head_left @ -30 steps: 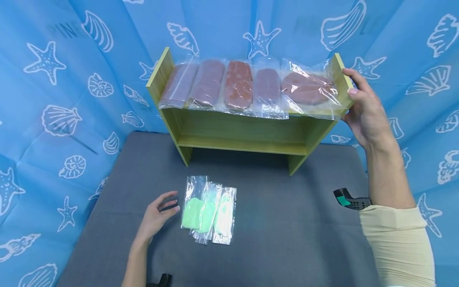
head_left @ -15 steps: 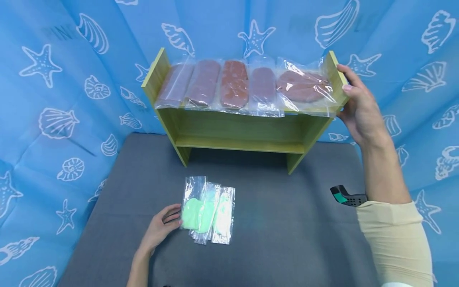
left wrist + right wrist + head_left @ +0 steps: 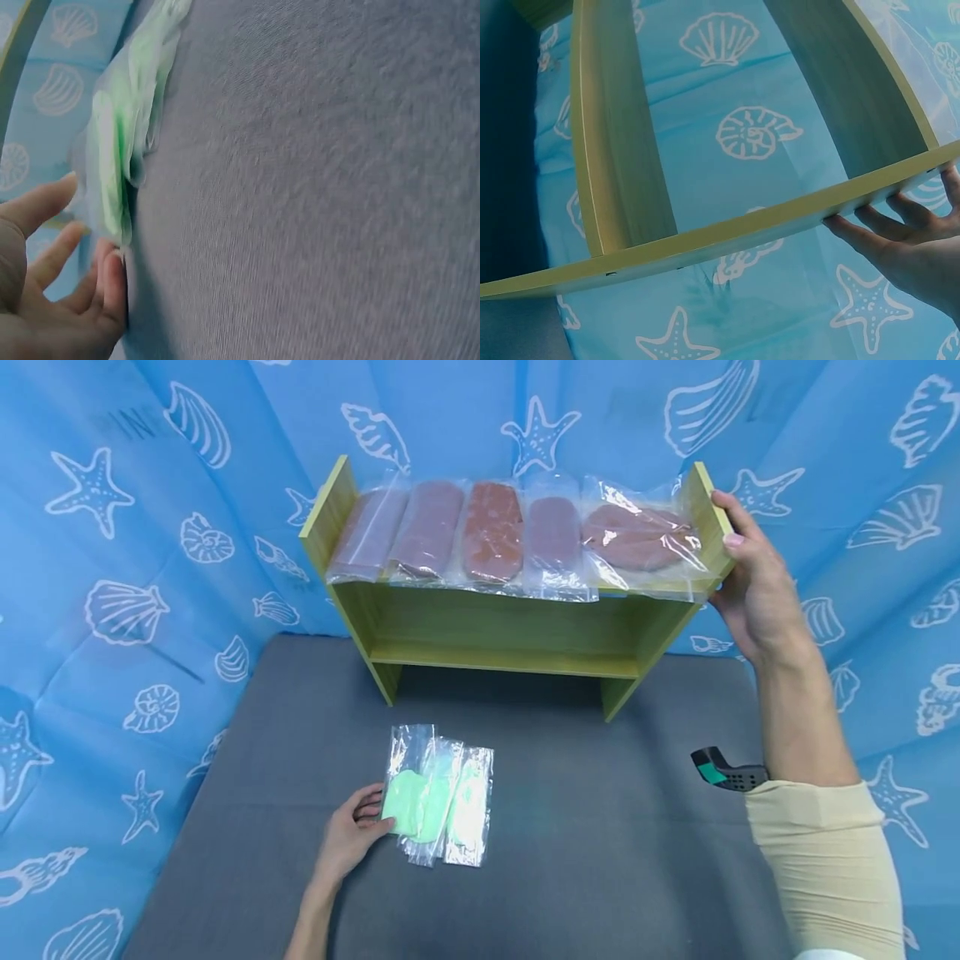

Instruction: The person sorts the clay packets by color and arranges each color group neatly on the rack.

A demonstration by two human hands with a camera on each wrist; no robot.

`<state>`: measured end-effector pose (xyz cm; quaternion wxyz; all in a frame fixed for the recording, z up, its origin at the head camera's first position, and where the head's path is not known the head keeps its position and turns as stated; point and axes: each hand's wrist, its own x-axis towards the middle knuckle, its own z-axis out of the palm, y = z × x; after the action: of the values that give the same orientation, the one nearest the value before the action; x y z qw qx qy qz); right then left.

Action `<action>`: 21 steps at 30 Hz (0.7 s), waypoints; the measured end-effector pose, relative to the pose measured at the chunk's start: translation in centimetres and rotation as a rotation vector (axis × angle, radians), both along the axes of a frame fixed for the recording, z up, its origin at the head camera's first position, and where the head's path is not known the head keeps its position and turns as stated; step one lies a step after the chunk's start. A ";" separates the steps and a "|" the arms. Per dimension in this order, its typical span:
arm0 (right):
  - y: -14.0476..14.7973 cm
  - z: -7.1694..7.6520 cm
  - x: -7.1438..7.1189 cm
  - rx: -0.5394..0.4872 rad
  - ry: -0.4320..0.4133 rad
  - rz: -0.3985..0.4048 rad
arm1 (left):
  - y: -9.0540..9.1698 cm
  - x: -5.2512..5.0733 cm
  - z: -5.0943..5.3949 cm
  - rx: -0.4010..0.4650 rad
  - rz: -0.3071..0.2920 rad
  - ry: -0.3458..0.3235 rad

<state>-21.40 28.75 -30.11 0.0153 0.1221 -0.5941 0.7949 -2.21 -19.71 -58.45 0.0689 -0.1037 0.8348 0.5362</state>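
In the head view my left hand (image 3: 352, 839) is at the left edge of the leftmost of several clear plastic bags with pale green contents (image 3: 405, 802). The left wrist view shows its thumb and fingers (image 3: 112, 289) spread beside the bag's near end, some fingertips touching it. My right hand (image 3: 757, 581) rests against the right side panel of a yellow-green wooden shelf (image 3: 510, 656). In the right wrist view its fingertips (image 3: 840, 225) touch the panel's outer face, not wrapped around it.
Several flat clear bags with reddish-brown contents (image 3: 491, 531) lie side by side on the shelf's upper board. The shelf stands at the back of a grey cloth-covered table (image 3: 585, 827). A blue seashell-print curtain (image 3: 150, 635) hangs behind and at both sides.
My left hand has moved right, up to the green bags, and its thumb now lies at the leftmost bag's edge. The right hand stays at the shelf's side panel.
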 end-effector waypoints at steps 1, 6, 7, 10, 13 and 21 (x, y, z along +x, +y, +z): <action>0.0 0.0 0.0 -0.002 0.001 0.000 | 0.2 -0.1 -0.1 -0.031 0.007 0.010; 0.0 0.1 0.0 -0.008 0.012 0.003 | 1.5 -0.7 -0.3 -0.202 -0.002 0.034; -0.1 0.1 0.0 -0.010 0.013 0.003 | 1.7 -0.8 -0.3 -0.230 -0.009 0.039; -0.2 0.0 0.0 -0.014 0.011 -0.002 | 2.3 -1.0 -0.2 -0.306 -0.029 0.058; -0.2 0.0 0.0 -0.019 0.011 -0.005 | 2.7 -1.2 0.0 -0.348 -0.039 0.077; -0.3 -0.1 -0.1 -0.036 0.025 -0.013 | 3.1 -1.1 0.2 -0.379 -0.088 0.130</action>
<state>-21.47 28.42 -30.22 0.0297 0.1278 -0.5802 0.8038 -3.31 -16.63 -58.29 0.0174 -0.0436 0.9272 0.3715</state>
